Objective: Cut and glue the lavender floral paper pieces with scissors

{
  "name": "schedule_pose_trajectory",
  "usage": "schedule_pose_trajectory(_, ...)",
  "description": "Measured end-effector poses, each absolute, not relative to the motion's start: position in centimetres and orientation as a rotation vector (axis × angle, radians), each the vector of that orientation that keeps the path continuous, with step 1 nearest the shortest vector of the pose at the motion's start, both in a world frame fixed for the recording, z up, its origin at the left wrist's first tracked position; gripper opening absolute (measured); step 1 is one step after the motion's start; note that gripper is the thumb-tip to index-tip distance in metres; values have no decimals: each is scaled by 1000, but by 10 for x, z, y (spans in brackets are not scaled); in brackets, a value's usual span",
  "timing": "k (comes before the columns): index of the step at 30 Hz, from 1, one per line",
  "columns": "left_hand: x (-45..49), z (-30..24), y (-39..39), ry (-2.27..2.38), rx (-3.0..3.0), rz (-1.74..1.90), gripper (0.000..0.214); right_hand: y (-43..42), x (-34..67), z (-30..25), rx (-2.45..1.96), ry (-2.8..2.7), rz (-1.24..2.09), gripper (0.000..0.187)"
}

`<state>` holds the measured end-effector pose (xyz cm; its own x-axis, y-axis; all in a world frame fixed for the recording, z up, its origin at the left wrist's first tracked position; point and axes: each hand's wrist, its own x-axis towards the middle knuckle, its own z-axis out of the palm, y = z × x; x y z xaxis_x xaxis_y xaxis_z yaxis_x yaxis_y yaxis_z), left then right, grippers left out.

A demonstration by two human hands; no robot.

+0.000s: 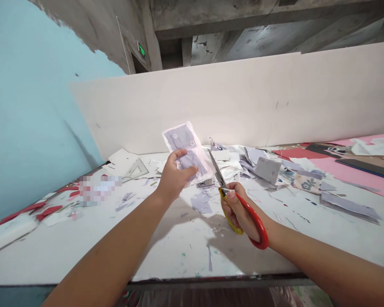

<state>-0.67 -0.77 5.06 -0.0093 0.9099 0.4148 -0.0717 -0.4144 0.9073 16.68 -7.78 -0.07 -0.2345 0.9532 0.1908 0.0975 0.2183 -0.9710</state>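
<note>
My left hand (175,174) is closed on a small sheet of white paper printed with grey-purple patches (185,149), held upright above the white table (83,243). My right hand (240,209) grips scissors (230,200) with red and yellow handles. Their metal blades point up and left and meet the sheet's right edge. A purple paper scrap (202,202) lies on the table just below both hands.
Several cut paper pieces (275,168) and scraps litter the table behind the hands. Pink and red sheets (355,170) lie at the right, a clear set square (137,169) at the left, red scraps (48,211) further left. A white board (243,102) walls the back.
</note>
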Motion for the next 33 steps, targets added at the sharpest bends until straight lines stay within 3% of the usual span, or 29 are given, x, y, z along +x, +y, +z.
schedule_pose_trajectory(10, -7, 51, -8, 917, 1436, 1520, 54, -84, 163, 8, -1191, -1545, 1186, 42)
schedule_pose_trajectory(18, -7, 53, -9, 947, 1398, 1527, 56, -82, 167, 8, -1059, -1538, 1181, 38)
schedule_pose_trajectory(33, -7, 56, -12, 943, 1372, 1613, 54, -79, 172, 0, -1067, -1595, 1158, 48)
